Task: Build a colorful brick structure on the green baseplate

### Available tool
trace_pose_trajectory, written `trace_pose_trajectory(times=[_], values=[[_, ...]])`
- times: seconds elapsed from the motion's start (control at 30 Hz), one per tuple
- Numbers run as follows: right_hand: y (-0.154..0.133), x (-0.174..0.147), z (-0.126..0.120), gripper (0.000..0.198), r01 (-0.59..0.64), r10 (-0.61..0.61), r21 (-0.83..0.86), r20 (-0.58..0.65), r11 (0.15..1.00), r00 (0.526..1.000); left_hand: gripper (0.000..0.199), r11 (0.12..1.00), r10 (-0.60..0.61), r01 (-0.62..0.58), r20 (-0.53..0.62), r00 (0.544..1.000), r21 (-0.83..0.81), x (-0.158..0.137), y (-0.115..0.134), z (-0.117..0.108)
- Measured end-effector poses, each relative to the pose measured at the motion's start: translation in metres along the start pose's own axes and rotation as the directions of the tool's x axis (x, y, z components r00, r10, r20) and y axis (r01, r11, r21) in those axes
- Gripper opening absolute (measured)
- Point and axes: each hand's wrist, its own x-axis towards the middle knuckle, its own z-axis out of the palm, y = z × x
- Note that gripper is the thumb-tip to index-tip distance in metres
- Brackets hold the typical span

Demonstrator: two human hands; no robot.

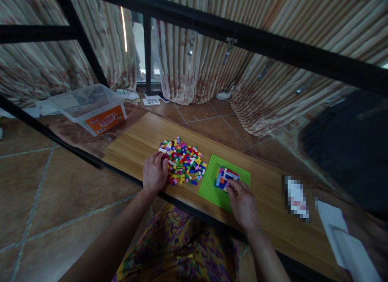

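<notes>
My left hand (154, 171) rests at the left edge of a heap of small multicoloured building bricks (189, 163). Its fingers are bent and apart, their tips touching the bricks; no held brick shows. Right of the heap lies a green studded baseplate (210, 189). On it stands a low, roughly square brick structure (224, 177), with blue, white, red and orange parts showing. Over the near side of this structure, my right hand (243, 203) has thumb and fingers pinched together on a small purplish building brick (227, 185), partly hidden by the fingertips.
The bricks lie on a long wooden table (136, 138) with a dark frame. Beyond its left end stands a clear plastic bin (91, 106) with an orange label. A blurred-out white item (297, 198) and white box-like objects (345, 237) are at the right. Black bars (212, 27) cross above.
</notes>
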Motion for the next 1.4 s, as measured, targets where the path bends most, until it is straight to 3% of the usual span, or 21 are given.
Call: trace_pose_trajectory(times=[0.4,0.63,0.87,1.13,1.4], values=[[0.002,0.02,-0.014,0.033,0.203,-0.17,-0.17,0.19,0.964,0.967,0.039,1.0,0.005,-0.005,0.013,1.0,-0.01,0.0,0.0,-0.001],[-0.003,0.03,-0.019,0.039,0.284,-0.181,-0.307,0.325,0.908,0.928,0.039,1.0,0.001,-0.001,0.014,1.0,-0.014,0.0,0.001,-0.001],[-0.01,0.029,-0.019,0.042,0.27,-0.129,-0.414,0.338,0.869,0.932,0.04,1.0,0.001,-0.001,0.028,1.0,-0.009,0.0,0.001,-0.002],[-0.019,0.037,-0.016,0.05,0.369,-0.175,-0.464,0.409,0.806,0.895,0.038,1.0,-0.005,0.006,0.018,1.0,-0.015,0.0,0.0,-0.001],[-0.017,0.041,-0.014,0.049,0.367,-0.173,-0.432,0.425,0.824,0.888,0.038,1.0,-0.005,0.006,0.024,1.0,-0.014,0.0,0.001,-0.001]])
